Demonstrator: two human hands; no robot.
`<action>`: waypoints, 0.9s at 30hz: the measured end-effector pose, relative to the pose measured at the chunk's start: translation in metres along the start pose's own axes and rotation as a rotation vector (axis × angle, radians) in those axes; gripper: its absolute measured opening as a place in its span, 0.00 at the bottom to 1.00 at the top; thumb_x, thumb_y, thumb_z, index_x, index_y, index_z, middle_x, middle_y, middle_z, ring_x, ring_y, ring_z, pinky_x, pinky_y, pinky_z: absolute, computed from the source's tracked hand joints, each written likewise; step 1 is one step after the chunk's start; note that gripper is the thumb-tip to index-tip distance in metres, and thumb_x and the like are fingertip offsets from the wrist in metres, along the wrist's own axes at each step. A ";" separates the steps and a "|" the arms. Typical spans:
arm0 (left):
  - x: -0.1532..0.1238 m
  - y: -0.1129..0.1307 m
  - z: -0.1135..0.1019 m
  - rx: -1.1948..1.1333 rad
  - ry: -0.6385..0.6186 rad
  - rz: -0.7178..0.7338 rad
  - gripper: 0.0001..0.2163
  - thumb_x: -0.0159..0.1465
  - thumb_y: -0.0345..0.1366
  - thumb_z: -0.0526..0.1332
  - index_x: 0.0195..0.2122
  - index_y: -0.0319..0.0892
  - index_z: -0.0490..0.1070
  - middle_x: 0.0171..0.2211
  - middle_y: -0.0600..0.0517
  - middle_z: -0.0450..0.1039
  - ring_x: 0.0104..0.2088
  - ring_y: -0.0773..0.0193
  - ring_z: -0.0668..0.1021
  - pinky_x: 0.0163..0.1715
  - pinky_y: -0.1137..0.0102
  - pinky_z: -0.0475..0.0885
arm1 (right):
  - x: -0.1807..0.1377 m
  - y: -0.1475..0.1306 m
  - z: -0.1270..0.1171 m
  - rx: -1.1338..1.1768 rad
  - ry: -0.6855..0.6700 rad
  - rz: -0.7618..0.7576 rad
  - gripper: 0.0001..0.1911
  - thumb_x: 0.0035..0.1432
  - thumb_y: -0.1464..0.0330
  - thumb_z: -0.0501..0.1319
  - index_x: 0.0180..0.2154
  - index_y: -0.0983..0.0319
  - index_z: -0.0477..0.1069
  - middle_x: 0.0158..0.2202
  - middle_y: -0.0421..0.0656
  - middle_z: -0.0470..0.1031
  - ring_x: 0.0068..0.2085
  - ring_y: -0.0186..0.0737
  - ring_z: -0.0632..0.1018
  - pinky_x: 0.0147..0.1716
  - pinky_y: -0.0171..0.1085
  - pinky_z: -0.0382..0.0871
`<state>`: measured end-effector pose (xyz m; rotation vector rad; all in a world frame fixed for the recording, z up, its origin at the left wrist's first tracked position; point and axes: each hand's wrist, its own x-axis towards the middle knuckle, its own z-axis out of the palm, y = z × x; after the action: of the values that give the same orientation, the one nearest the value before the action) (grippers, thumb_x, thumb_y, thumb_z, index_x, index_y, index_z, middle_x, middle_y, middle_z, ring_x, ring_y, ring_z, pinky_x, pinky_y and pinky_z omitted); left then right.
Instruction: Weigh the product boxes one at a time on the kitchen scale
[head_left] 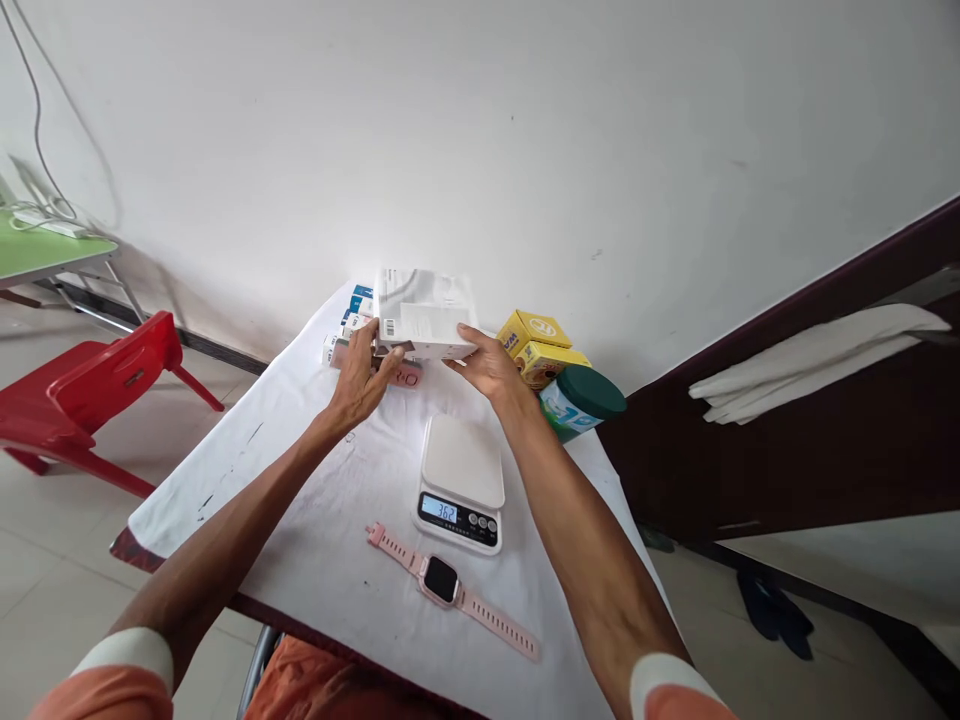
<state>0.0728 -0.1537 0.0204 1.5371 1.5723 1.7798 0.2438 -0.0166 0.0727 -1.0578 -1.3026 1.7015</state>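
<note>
A white box (pixel 426 305) with grey print and a barcode is held between my two hands at the far side of the table. My left hand (pixel 361 378) is closed at its near left corner, the thumb along the lower front edge. Gripping the right side is my right hand (pixel 487 362), thumb on top and fingers beneath. Under and behind the box, a pink box (pixel 409 375) and several small blue-and-white boxes (pixel 360 300) are partly hidden. Nearer to me stands a white kitchen scale (pixel 463 460), its display lit and reading about 362, with nothing on its plate.
A pink-strapped smartwatch (pixel 440 580) lies at the front of the white-covered table (pixel 300 560). Yellow boxes (pixel 551 365) and a green-lidded tub (pixel 592 392) stand at the right, close to my right forearm. A wall (pixel 480 140) rises behind; a red chair (pixel 112 390) is left.
</note>
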 end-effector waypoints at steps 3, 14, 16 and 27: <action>-0.024 0.010 0.003 -0.072 -0.066 0.063 0.27 0.72 0.51 0.56 0.69 0.47 0.60 0.63 0.42 0.64 0.64 0.53 0.70 0.63 0.53 0.70 | -0.038 0.007 -0.030 -0.025 -0.084 -0.139 0.21 0.45 0.62 0.69 0.44 0.53 0.75 0.50 0.41 0.82 0.57 0.53 0.76 0.50 0.49 0.77; -0.088 0.027 0.030 -0.052 -0.220 0.078 0.24 0.74 0.46 0.55 0.69 0.52 0.60 0.65 0.44 0.65 0.64 0.53 0.71 0.62 0.52 0.72 | -0.139 0.049 -0.093 -0.150 -0.078 -0.169 0.38 0.38 0.67 0.75 0.55 0.52 0.73 0.56 0.44 0.80 0.61 0.55 0.76 0.61 0.55 0.70; -0.097 0.025 0.035 -0.055 -0.239 0.076 0.23 0.74 0.44 0.54 0.70 0.51 0.60 0.66 0.43 0.64 0.65 0.53 0.70 0.64 0.53 0.71 | -0.144 0.058 -0.101 -0.133 -0.056 -0.157 0.39 0.38 0.67 0.76 0.55 0.52 0.73 0.57 0.44 0.80 0.62 0.55 0.75 0.61 0.54 0.70; -0.109 0.019 0.039 -0.015 -0.288 0.161 0.22 0.76 0.40 0.52 0.70 0.50 0.60 0.66 0.43 0.65 0.65 0.55 0.70 0.61 0.55 0.74 | -0.149 0.081 -0.114 -0.136 -0.014 -0.159 0.33 0.39 0.66 0.77 0.50 0.54 0.75 0.53 0.44 0.82 0.56 0.54 0.79 0.57 0.50 0.73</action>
<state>0.1537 -0.2256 -0.0248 1.8624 1.3275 1.5560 0.4007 -0.1265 0.0032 -0.9923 -1.4880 1.5223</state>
